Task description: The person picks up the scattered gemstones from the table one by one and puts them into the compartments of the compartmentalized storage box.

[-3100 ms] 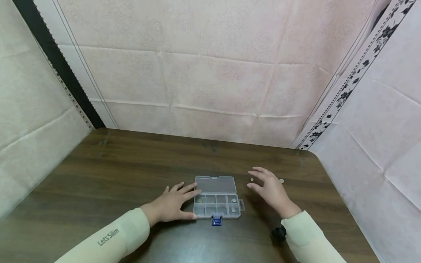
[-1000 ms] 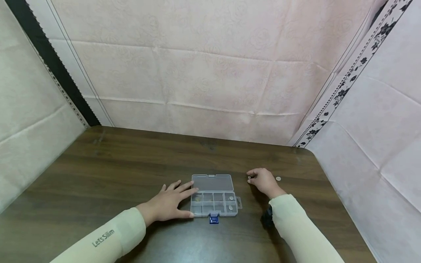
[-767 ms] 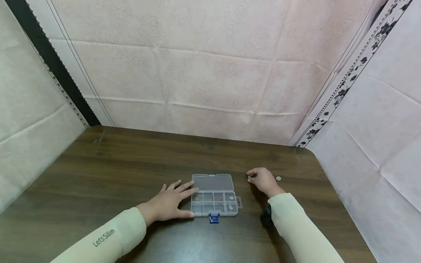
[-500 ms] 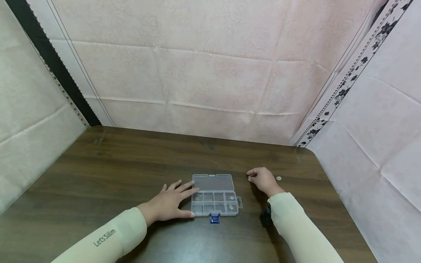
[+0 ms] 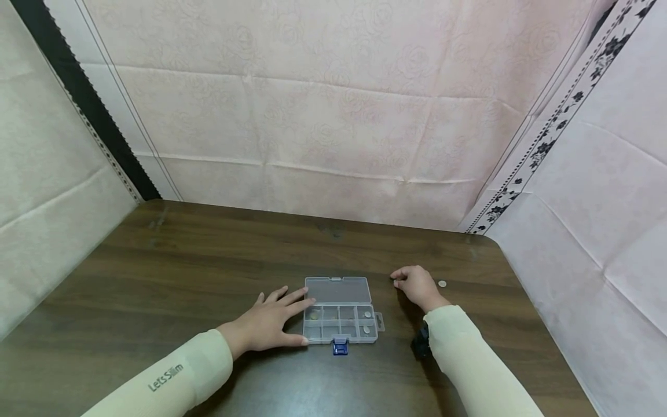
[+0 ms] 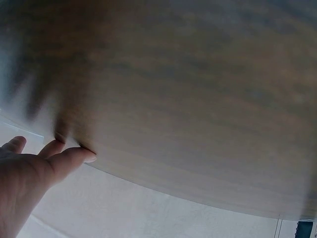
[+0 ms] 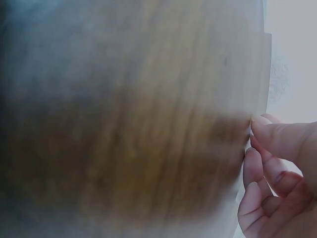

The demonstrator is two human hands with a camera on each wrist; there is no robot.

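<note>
One spread left grip (image 5: 267, 325) — touching box (image 5: 339, 322).

Compartment box (image 5: 330, 333): clear smooth plastic, light gloss. Blue latch (image 5: 340, 348): plastic, shiny. Table (image 5: 234, 255): smooth wood-grain top, satin sheen. Backdrop sheet (image 5: 333, 127): creased, matt; cloth or plastic, can't tell. Sleeves (image 5: 182, 370): matt cloth. Loose disc (image 5: 442, 284): material unclear.

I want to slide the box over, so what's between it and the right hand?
Past the box and its tab, just bare table up to the right hand, in the head view.
</note>
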